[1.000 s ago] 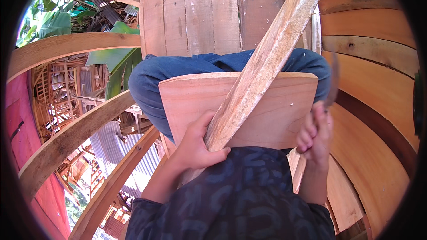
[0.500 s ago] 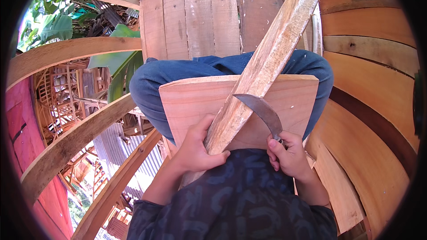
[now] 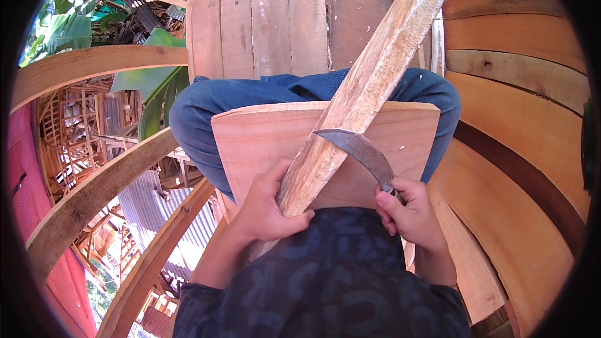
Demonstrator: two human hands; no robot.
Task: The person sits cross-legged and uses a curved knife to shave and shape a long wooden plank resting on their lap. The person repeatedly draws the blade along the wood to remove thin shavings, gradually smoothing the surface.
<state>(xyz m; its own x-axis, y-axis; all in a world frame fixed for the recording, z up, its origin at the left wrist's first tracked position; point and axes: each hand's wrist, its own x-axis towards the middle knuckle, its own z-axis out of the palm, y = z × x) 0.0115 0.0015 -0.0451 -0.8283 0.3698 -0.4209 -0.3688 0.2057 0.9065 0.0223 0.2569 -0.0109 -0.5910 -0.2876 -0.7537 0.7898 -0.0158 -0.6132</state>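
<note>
My left hand (image 3: 268, 208) grips the lower end of a long pale wooden stick (image 3: 369, 82) that slants up to the right across my lap. A flat wooden board (image 3: 263, 141) rests on my knees, which are in blue jeans, and the stick lies over it. My right hand (image 3: 410, 216) is closed on the handle of a curved dark knife (image 3: 357, 149). The blade arches to the left and its tip lies against the stick, just above my left hand.
A round wall of upright wooden planks (image 3: 275, 19) stands beyond my knees. Curved wooden boards (image 3: 519, 150) rise on the right. Curved wooden beams (image 3: 94, 188) cross on the left, with corrugated roofs and green leaves far below them.
My right hand came from beside the board, raised the curved knife into view and set its blade against the stick. The left hand and stick stayed put.
</note>
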